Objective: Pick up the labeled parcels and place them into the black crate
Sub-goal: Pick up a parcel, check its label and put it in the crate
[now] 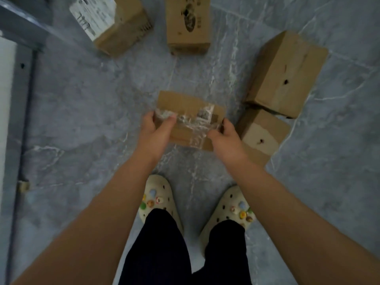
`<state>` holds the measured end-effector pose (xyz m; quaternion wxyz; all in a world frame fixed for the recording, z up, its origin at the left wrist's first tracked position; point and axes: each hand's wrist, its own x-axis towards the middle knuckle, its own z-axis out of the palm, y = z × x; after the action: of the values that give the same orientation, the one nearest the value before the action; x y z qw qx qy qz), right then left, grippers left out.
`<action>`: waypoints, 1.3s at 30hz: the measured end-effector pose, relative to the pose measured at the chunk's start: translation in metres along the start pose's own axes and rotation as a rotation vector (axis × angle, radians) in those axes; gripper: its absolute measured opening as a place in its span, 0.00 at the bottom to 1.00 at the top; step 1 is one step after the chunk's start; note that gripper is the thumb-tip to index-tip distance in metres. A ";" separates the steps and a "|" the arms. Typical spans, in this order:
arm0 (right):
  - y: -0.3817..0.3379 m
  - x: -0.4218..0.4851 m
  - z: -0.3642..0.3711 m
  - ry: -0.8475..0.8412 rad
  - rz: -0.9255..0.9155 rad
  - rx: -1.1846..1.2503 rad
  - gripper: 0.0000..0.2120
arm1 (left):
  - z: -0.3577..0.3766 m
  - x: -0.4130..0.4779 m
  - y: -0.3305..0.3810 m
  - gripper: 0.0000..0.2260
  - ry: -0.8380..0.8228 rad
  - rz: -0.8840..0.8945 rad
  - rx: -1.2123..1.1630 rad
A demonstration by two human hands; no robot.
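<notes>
1. Two bare hands grip one small cardboard parcel (188, 118) by its opposite ends, in front of the person and above the grey marbled floor (92, 124). Clear tape crosses its top; whether it is lifted or touching the floor cannot be told.
2. Left hand (157, 130) is closed round the parcel's left end, thumb on top over the tape and fingers wrapped behind the edge.
3. Right hand (224, 136) is closed round the right end, thumb on the near top edge and fingers curled over the side.
4. Just right of the held parcel, a smaller box (261, 134) with a pale torn patch lies on the floor, touching a larger plain box (285, 75) beyond it.
5. Farther ahead stands a box with dark printing (188, 23), and to its left a tilted box with a white label (109, 21).
6. Below the arms are two cream clogs with coloured charms (158, 200) and dark trousers (164, 249).
7. At far left runs a grey metal frame (22, 27).
</notes>
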<state>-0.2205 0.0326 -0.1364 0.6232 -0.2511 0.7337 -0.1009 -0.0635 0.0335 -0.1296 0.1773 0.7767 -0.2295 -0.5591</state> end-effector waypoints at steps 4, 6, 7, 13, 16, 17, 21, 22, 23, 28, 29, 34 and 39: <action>-0.042 -0.054 -0.030 0.107 -0.062 0.174 0.14 | -0.023 -0.050 0.038 0.15 0.100 0.062 -0.067; -0.075 -0.094 -0.048 0.097 -0.055 0.321 0.12 | -0.038 -0.085 0.074 0.20 0.088 0.104 -0.153; -0.094 -0.116 -0.056 0.090 -0.072 0.398 0.12 | -0.046 -0.104 0.095 0.23 0.079 0.152 -0.169; -0.230 -0.255 -0.116 0.184 -0.428 0.448 0.13 | -0.096 -0.213 0.264 0.29 -0.013 0.566 -0.094; -0.302 -0.329 -0.150 0.218 -0.595 0.444 0.17 | -0.122 -0.285 0.345 0.27 -0.130 0.730 -0.125; -0.321 -0.357 -0.160 0.203 -0.641 0.444 0.15 | -0.132 -0.311 0.368 0.25 -0.176 0.779 -0.148; -0.378 -0.474 -0.194 0.149 -0.826 0.447 0.13 | -0.175 -0.414 0.444 0.20 -0.235 0.921 -0.218; -0.387 -0.502 -0.202 0.138 -0.877 0.448 0.14 | -0.183 -0.440 0.459 0.18 -0.257 0.921 -0.254; -0.394 -0.529 -0.210 0.125 -0.924 0.451 0.15 | -0.192 -0.465 0.471 0.17 -0.272 0.917 -0.278; -0.418 -0.631 -0.244 0.072 -1.228 0.372 0.19 | -0.231 -0.559 0.520 0.36 -0.289 0.996 -0.229; -0.422 -0.646 -0.248 0.058 -1.290 0.330 0.20 | -0.238 -0.574 0.529 0.39 -0.278 1.009 -0.226; -0.436 -0.689 -0.256 0.039 -1.493 0.221 0.27 | -0.258 -0.635 0.550 0.38 -0.233 1.163 -0.268; -0.438 -0.715 -0.253 0.008 -1.525 0.341 0.26 | -0.267 -0.661 0.545 0.25 -0.200 1.282 -0.312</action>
<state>-0.2893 -0.0295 0.7344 0.4088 -0.5865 0.3351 -0.6136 -0.0743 -0.0486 0.7639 0.5627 0.3960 -0.5778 -0.4391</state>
